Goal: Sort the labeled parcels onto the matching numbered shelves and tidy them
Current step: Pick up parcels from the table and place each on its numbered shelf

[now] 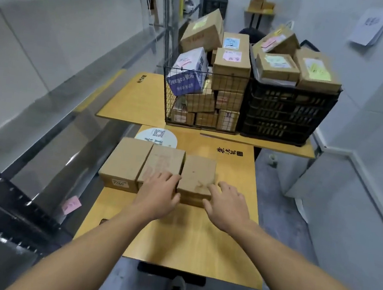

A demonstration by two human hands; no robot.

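A narrow room with pale grey walls. Metal shelving (pixel 47 93) runs down the left side of the frame, its smooth steel decks shiny and its dark upright punched with holes. A small pink tag (pixel 71 204) hangs on a shelf edge at lower left.

A yellow wood-grain table (pixel 186 240) fills the lower centre, with a round white sticker (pixel 156 137) at its far end. Three plain brown cardboard parcels sit on it in a tight row, sides touching. The left box (pixel 127 161) has a white label on its near face. The middle box (pixel 163 160) shows faint reddish print on top. The right box (pixel 198 173) is scuffed.

The left hand (pixel 157 198) lies flat and open on the near end of the middle box, with the fingers spread along the seam with the right box and gripping nothing. The right hand (pixel 226 207) is also open. Its loosely spread fingertips touch the right box's near right corner, and it holds nothing.

On a second yellow table (pixel 138 99) in the upper centre stand a square wire basket (pixel 170 108) and, touching it on the right, a slotted black plastic crate (pixel 286 113). Both are heaped with labelled cartons.
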